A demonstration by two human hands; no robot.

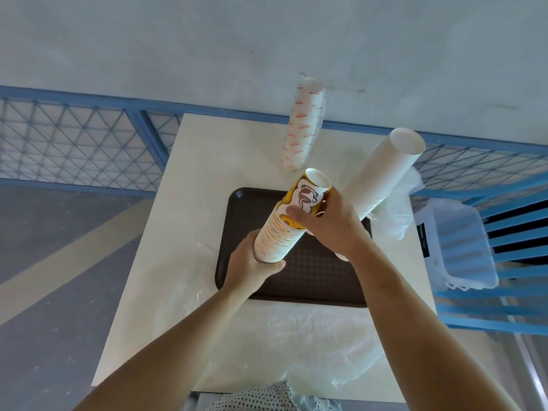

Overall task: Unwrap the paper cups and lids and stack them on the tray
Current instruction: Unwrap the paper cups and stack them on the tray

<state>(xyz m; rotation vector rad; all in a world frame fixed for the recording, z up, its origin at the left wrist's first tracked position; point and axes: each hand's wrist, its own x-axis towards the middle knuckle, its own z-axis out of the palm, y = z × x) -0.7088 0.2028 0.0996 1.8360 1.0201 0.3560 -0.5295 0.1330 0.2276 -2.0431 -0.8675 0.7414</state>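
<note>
Tray [311, 280] front open; held cup stack [284, 226] blocks its middle. White stack [382, 179] crowds right rear corner, wrapped stack [302, 126] behind. Wrap [311, 336] covers near table [184, 203], probably flat. Left strip free.

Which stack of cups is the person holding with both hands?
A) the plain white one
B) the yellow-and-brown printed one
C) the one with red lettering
B: the printed stack has the left hand round its lower end and the right hand round its top; the white stack and red-lettered stack are untouched.
</note>
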